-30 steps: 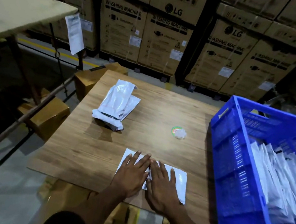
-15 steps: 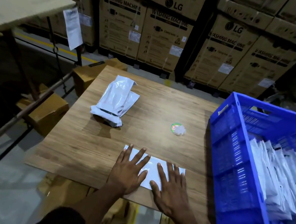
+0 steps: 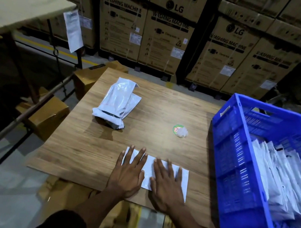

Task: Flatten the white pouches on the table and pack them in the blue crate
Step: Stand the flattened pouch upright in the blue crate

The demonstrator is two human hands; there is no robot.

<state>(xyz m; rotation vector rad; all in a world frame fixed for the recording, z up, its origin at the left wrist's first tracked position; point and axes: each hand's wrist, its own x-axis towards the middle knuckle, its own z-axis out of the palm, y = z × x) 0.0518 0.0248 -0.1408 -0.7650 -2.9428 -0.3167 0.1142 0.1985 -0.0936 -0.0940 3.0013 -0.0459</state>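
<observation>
both palms, left hand and right hand, lie flat with fingers spread on the white pouch (grasping nothing) to squeeze it flat; the blue crate waits right of them.

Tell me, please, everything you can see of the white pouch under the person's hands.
The white pouch is a thin rectangle of smooth, plastic-looking film, lying flat with its long side along the near edge of the wooden table. The left hand and right hand press on it with straight, spread fingers, covering most of it; its middle strip and right end show. It lies apart from the pouch pile.
</observation>
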